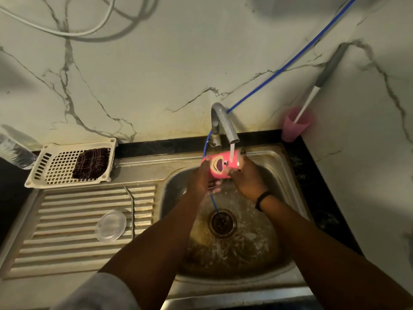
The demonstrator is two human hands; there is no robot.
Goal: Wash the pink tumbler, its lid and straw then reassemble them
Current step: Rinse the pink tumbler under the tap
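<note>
The pink tumbler [220, 165] with a cartoon face lies on its side over the sink basin, under water running from the tap [225, 125]. My left hand [201, 179] grips its left end from below. My right hand [244, 179] grips its right end. A clear round lid [110, 225] lies on the ribbed draining board. A thin straw [131, 204] also lies on that board beside the lid.
A steel sink [288, 175] with a dark drain [222, 223] holds splashing water. A white basket [53, 166] with a dark cloth sits back left. A pink cup [295, 126] with a brush stands back right. A blue hose [279, 70] runs to the tap.
</note>
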